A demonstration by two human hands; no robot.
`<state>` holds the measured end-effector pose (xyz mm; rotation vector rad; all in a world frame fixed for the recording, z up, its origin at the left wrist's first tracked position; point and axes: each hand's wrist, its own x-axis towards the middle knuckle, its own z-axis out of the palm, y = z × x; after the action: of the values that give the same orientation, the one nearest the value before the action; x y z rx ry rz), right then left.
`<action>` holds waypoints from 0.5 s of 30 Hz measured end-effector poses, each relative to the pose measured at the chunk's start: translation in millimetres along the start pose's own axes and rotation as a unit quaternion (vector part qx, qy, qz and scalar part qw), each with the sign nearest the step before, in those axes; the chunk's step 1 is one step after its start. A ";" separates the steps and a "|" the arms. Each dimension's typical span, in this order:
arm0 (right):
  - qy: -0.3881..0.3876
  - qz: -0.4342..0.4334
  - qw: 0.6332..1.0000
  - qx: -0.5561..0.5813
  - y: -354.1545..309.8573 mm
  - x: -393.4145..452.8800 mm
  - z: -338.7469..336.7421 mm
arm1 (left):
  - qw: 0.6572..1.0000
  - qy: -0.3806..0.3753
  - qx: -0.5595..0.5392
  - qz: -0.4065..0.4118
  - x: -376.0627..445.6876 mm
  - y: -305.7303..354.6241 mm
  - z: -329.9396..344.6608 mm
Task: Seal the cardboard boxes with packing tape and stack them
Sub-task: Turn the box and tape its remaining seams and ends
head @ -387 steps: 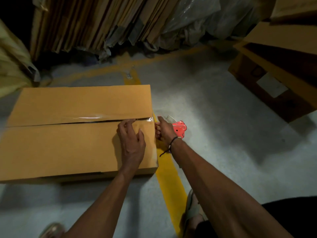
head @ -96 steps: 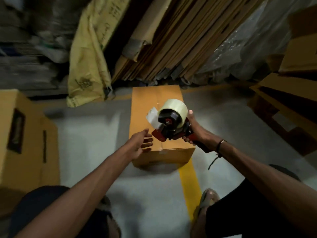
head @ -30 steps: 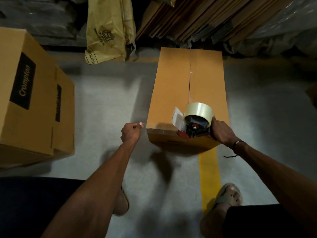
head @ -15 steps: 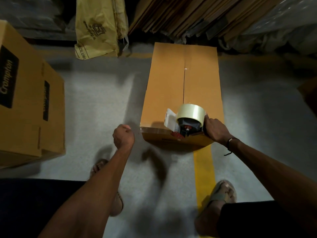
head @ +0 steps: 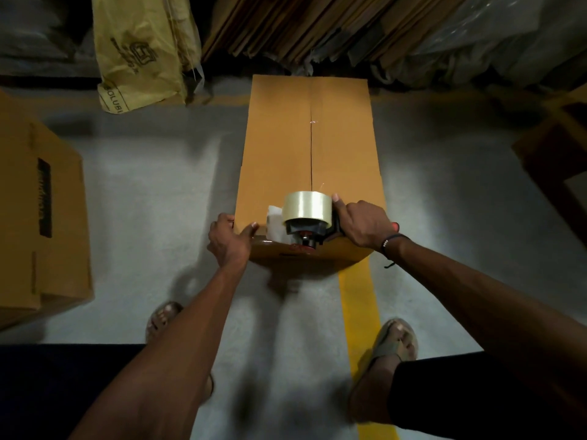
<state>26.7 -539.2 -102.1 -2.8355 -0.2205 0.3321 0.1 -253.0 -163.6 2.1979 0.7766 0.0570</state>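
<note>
Flanking the box's (head: 305, 160) near edge, hands grip corner and tape dispenser (head: 306, 220).

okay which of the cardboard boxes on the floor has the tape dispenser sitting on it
The long plain box in the middle, with both hands at its near end under the tape dispenser. The box at the left carries a black printed label and nothing touches it.

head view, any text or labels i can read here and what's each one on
"OLUBI": a partial word, cut off at its start, along the bottom hem of the yellow sack.
Dark logo higher on that sack: lettering unreadable.
Black label on the side box: blurred, unreadable.
Box being taped, tape dispenser: no text visible.
</note>
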 end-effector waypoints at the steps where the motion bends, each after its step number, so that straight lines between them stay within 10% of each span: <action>1: -0.002 -0.002 1.000 -0.002 -2.0 0.8 -2.4 | 1.000 0.001 -0.003 -0.002 -1.2 1.1 0.3; 15: -0.011 0.027 1.000 -0.012 50.6 -11.0 -13.0 | 0.999 0.008 -0.031 -0.016 -2.0 2.1 -3.9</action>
<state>25.3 -592.5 -102.3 -2.8674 -0.1549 0.3738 -1.5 -252.6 -159.0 2.1275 0.8090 0.0828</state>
